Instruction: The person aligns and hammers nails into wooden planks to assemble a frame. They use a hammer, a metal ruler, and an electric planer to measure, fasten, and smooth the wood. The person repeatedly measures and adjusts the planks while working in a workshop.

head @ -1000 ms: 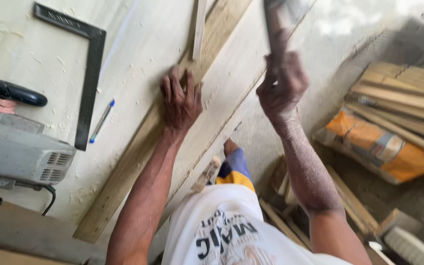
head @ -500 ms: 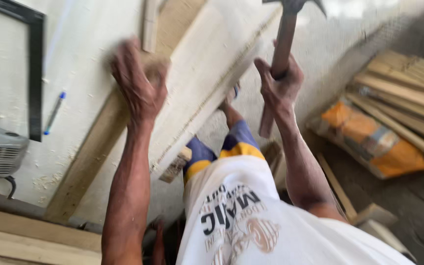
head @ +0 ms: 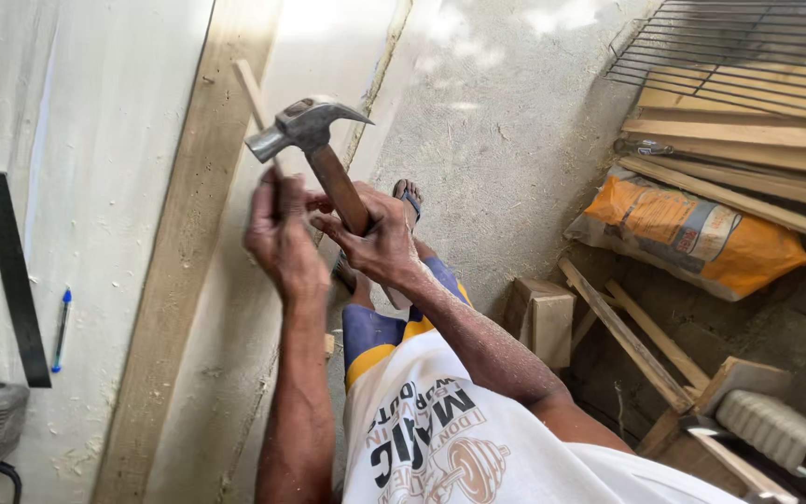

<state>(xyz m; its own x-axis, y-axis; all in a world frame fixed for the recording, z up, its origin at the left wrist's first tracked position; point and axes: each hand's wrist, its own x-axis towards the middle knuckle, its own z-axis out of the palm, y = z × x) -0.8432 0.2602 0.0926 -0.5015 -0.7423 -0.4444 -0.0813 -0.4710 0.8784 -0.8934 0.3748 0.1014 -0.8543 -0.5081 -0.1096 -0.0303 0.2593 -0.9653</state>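
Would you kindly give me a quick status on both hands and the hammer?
Right hand grips hammer by its handle. Left hand pinches thin wood strip over long plank. Nothing blocking.

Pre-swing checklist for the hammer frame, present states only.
1. Right hand closed on the hammer handle: ok.
2. Grip position: high on the handle, near the head, not at the end: not ok for a full swing.
3. Left hand holds the thin wood strip over the long plank: ok.
4. Left fingers clear of the hammer head: not ok, they sit just under it.
5. Nail in place: cannot tell, hidden by the hands.
6. Pen and black square clear of the plank: ok.
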